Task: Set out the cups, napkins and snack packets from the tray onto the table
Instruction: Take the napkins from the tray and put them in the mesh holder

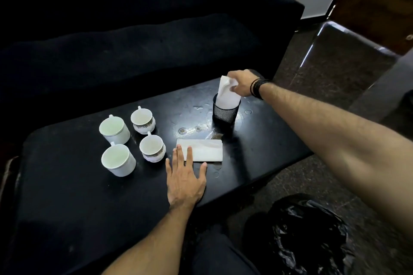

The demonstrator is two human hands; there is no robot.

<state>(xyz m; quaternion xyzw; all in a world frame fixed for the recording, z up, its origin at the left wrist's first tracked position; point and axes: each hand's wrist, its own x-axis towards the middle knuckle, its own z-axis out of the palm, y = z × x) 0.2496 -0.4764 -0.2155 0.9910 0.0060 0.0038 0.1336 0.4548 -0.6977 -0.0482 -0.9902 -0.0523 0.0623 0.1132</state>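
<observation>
Several white cups stand grouped on the dark table: two plain mugs on the left and two patterned cups beside them. A folded white napkin lies flat to their right, and my left hand rests open on the table with its fingertips on the napkin's left end. Farther back, a black mesh holder has white napkins standing in it. My right hand grips the top of those napkins. No tray or snack packets are in view.
A dark sofa runs along the far side of the table. A crumpled black plastic bag lies on the floor at the lower right, near my knee. Wet marks spot the table around the holder.
</observation>
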